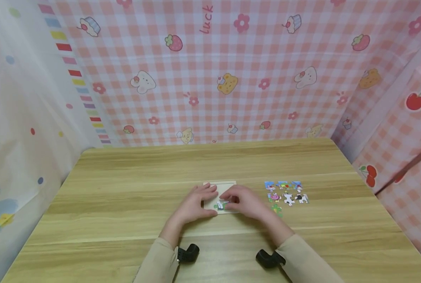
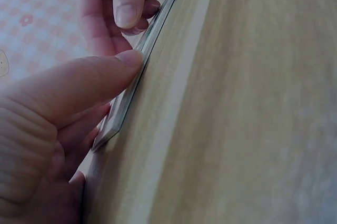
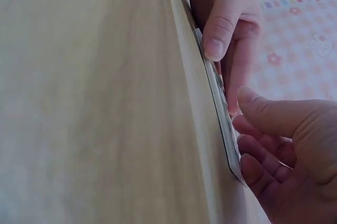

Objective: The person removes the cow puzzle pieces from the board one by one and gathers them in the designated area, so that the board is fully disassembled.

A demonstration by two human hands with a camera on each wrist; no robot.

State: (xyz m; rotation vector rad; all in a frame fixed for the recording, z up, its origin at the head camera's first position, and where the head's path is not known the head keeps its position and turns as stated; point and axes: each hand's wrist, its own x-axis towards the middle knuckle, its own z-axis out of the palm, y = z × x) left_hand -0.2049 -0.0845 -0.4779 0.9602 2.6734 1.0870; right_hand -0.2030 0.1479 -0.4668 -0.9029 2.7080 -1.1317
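Note:
A thin, pale puzzle board (image 1: 210, 193) lies flat on the table between both hands. Inside its frame, near the front edge, sit puzzle pieces (image 1: 220, 205) with green and white print, partly covered by fingers. My left hand (image 1: 194, 203) holds the board at its left side, thumb at the near rim and fingers spread over the far part. Over the right half is my right hand (image 1: 246, 201), its bent fingertips at the board and its thumb (image 3: 258, 107) held apart from them. Nothing shows between that thumb and the fingers.
Several loose puzzle pieces (image 1: 288, 199) with colourful print lie right of the board, beside the right hand. The wooden table (image 1: 125, 181) runs back to a pink checked cloth (image 1: 210, 55). Black wrist mounts (image 1: 188, 253) sit at both sleeves.

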